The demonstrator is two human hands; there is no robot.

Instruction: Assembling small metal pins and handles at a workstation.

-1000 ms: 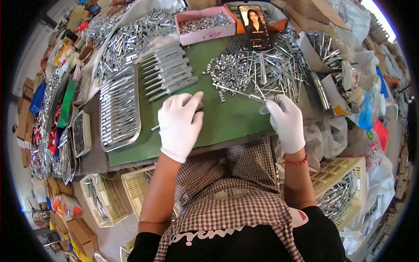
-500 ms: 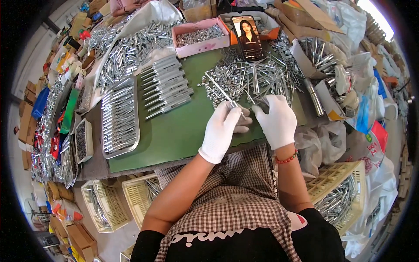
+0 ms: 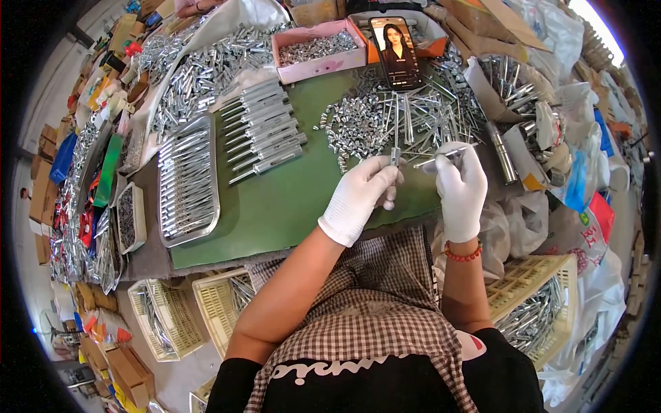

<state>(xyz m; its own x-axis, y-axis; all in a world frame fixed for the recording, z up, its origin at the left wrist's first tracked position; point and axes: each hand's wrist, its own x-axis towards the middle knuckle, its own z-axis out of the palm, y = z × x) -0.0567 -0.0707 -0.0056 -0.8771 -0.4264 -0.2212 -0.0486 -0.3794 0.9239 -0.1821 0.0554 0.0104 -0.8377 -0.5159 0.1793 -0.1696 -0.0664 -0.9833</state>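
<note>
My left hand [image 3: 359, 198], in a white glove, is closed on a thin metal rod with a thicker collar [image 3: 395, 155] near my fingertips; the rod points away from me. To its right, my gloved right hand [image 3: 463, 196] pinches a second slim metal rod [image 3: 428, 162], which lies crosswise between thumb and fingers. Just beyond my hands lie a heap of small shiny metal sleeves [image 3: 354, 127] and a tangle of loose thin rods [image 3: 444, 113]. My fingers hide part of both held pieces.
Left on the green work mat [image 3: 275, 213] are a row of metal rod assemblies [image 3: 267, 131] and a steel tray [image 3: 217, 193] of rods. A phone [image 3: 396, 58] leans behind the heap beside a pink box [image 3: 322, 70]. Yellow crates [image 3: 564, 296] stand below.
The rod in my left hand has swung from leaning left to pointing straight away. My right hand has moved right and slightly nearer, with a rod now showing across its fingers.
</note>
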